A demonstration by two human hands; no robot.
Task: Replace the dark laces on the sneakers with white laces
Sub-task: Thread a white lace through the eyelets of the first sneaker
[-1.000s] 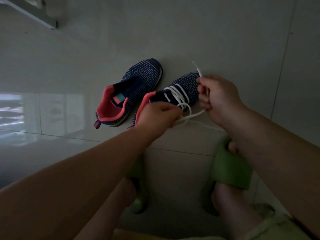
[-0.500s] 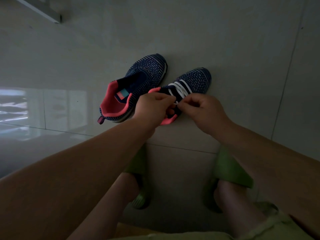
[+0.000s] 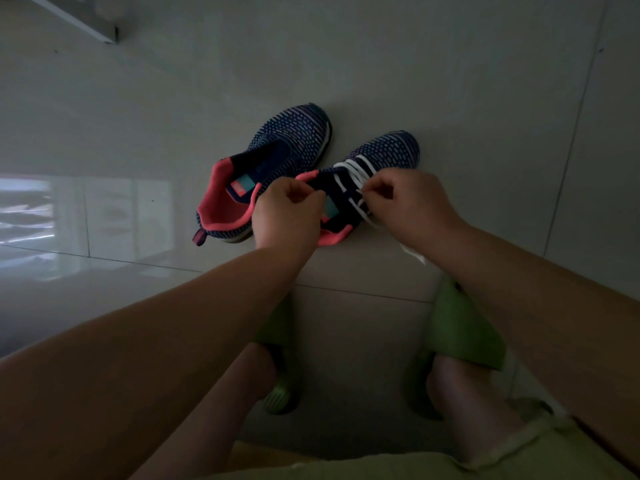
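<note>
Threading the flat white lace (image 3: 360, 168) up the right-hand navy knit sneaker (image 3: 377, 154)

Right hand (image 3: 408, 206) pinches lace beside the sneaker's eyelets; left hand (image 3: 287, 216) fingers curled at its coral collar; better keep the lace flat

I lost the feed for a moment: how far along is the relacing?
Done: the right sneaker carries several rows of white lace. In hand: the right hand pinches that lace near the upper eyelets while the left hand holds the collar. Left: the left sneaker shows no laces at all.
</note>
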